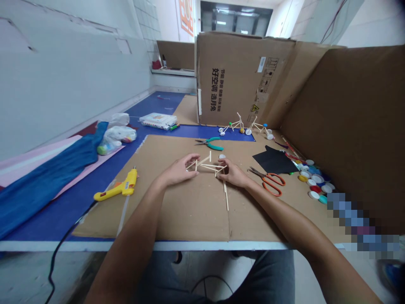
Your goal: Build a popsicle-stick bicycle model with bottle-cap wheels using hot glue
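Observation:
Between my hands is a small frame of thin wooden sticks, joined at angles, with one short stick standing up. My left hand has its fingers curled round the frame's left end. At the right end, my right hand pinches the sticks with thumb and fingers. Loose wooden sticks lie on the cardboard just below my right hand. A white bottle cap sits beside the right fingertips. Beyond the frame lie teal-handled pliers. Orange-handled scissors rest right of my right hand.
A yellow glue gun with a black cord lies at left. Two stick models with cap wheels stand before a big cardboard box. Black cloth and several bottle caps are at right; plastic bags and a white packet are at left.

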Demonstrator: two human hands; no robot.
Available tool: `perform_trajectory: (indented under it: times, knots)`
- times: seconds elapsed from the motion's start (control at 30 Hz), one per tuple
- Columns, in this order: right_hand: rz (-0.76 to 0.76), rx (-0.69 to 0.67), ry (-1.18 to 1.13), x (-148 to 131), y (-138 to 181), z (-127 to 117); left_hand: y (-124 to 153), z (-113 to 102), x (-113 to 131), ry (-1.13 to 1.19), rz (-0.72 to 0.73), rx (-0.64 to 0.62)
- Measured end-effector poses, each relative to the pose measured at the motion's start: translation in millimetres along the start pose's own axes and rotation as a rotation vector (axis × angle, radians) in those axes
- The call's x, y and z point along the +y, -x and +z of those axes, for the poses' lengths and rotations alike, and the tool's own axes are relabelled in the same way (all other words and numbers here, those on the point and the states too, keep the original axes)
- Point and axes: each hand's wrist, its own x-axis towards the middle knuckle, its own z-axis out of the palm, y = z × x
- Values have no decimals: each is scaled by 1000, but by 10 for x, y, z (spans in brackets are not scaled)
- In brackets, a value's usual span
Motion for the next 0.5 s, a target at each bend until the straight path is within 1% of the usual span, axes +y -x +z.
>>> perform_trajectory:
  times: [0.23,0.5]
  knots:
    - [-34,-2,-44,49,-25,74,-5,-13,-24,-24,4,-5]
    - [-2,27,-38,89,-31,128,7,-12,0,-19,-5,-9]
